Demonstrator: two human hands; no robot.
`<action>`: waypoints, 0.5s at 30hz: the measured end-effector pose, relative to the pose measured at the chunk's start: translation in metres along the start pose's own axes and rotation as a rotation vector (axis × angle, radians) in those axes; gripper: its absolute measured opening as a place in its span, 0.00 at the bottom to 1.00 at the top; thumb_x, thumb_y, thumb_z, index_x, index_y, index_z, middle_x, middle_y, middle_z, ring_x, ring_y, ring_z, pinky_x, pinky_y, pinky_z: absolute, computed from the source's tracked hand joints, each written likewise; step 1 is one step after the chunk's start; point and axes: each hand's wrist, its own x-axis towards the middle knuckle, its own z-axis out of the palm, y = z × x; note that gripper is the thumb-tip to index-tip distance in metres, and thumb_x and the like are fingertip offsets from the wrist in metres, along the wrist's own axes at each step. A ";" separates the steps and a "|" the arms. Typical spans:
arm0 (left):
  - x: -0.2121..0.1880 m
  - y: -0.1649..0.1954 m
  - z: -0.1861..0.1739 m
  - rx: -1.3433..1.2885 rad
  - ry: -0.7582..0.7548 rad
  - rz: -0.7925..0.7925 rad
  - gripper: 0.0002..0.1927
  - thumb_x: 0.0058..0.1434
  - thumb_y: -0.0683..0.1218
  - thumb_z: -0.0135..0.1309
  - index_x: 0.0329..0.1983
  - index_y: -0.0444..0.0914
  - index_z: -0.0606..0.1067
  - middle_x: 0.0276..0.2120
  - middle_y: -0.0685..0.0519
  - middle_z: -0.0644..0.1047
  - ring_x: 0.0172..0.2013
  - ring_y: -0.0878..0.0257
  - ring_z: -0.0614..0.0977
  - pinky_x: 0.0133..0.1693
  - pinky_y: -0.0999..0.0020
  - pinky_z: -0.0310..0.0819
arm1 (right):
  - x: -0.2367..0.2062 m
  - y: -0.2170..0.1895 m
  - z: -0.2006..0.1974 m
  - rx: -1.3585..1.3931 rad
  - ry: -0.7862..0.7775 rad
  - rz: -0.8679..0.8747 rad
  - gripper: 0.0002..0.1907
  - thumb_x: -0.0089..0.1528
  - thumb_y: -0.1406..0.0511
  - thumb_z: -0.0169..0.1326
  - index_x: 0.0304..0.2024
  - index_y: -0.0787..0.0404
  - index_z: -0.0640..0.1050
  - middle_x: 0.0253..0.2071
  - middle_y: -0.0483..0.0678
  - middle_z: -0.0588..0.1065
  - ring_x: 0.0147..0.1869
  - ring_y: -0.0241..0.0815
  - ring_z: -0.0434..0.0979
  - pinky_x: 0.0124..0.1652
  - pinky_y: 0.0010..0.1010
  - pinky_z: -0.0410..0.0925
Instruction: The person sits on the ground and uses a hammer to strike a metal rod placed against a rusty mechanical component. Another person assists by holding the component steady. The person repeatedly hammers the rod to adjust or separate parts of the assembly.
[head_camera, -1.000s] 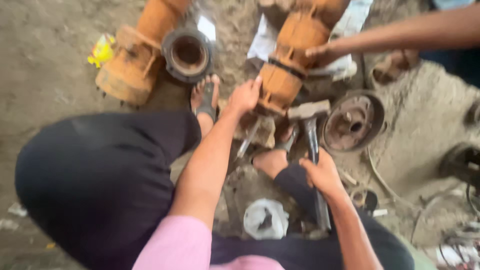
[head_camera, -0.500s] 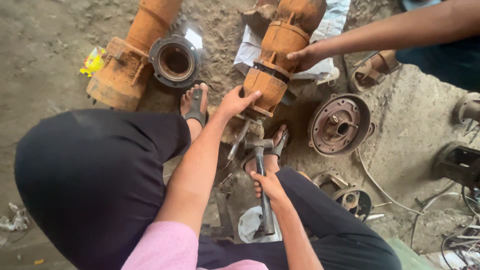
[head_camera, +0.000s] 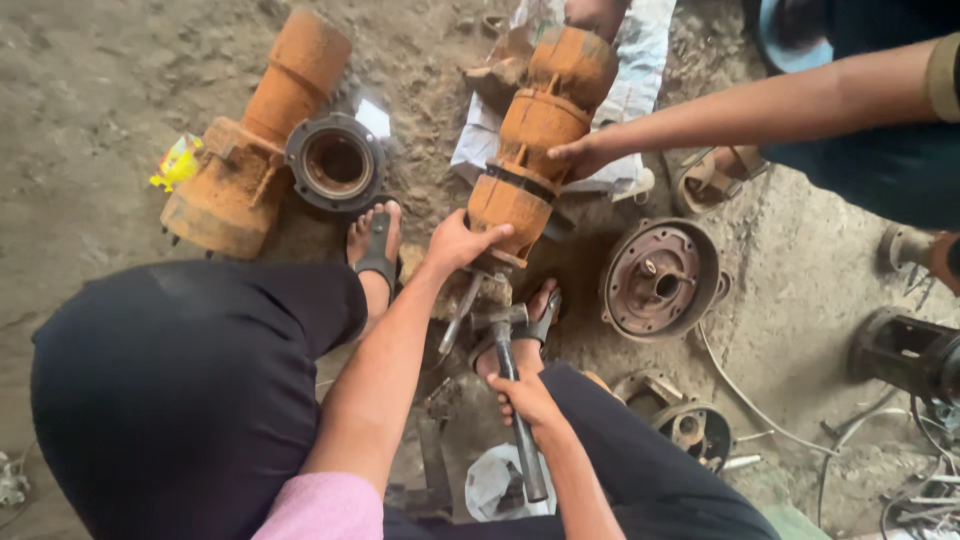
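Note:
A rusty orange pump body (head_camera: 540, 135) lies on the dirt floor in front of me, its near end between my feet. My left hand (head_camera: 460, 243) grips that near end. My right hand (head_camera: 527, 396) holds the handle of a hammer (head_camera: 512, 385), whose head sits just below the pump's end beside a thin metal rod (head_camera: 462, 313). Another person's hand (head_camera: 580, 155) rests on the middle of the pump from the right.
A second rusty pump body (head_camera: 255, 150) with a round flange (head_camera: 335, 162) lies at the left. A round rusty cover (head_camera: 658, 280) sits at the right, a smaller part (head_camera: 690, 428) below it. A white sack (head_camera: 640, 60) lies under the pump. Wires (head_camera: 780, 420) trail at right.
My right hand and the hammer moved left and up toward the pump's near end. The view steadied; my left hand stayed on the pump.

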 end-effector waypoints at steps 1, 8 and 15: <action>0.000 0.000 0.000 -0.001 -0.005 0.000 0.45 0.40 0.70 0.69 0.51 0.34 0.78 0.46 0.44 0.84 0.49 0.54 0.86 0.51 0.61 0.77 | -0.001 -0.001 0.000 0.018 -0.013 -0.006 0.12 0.62 0.62 0.61 0.35 0.56 0.70 0.22 0.40 0.67 0.20 0.33 0.65 0.19 0.28 0.61; -0.001 0.006 -0.002 -0.013 -0.019 0.020 0.44 0.39 0.70 0.70 0.51 0.35 0.80 0.46 0.44 0.84 0.48 0.55 0.85 0.51 0.61 0.76 | 0.001 0.000 -0.001 0.014 -0.025 -0.005 0.13 0.62 0.62 0.61 0.33 0.56 0.68 0.22 0.40 0.66 0.20 0.33 0.64 0.19 0.28 0.61; 0.004 0.001 0.003 -0.058 -0.009 0.019 0.46 0.38 0.70 0.71 0.51 0.33 0.79 0.46 0.44 0.84 0.48 0.55 0.86 0.51 0.61 0.77 | 0.015 0.008 -0.009 -0.026 0.011 0.014 0.16 0.62 0.60 0.62 0.31 0.59 0.69 0.20 0.42 0.67 0.19 0.35 0.65 0.19 0.29 0.61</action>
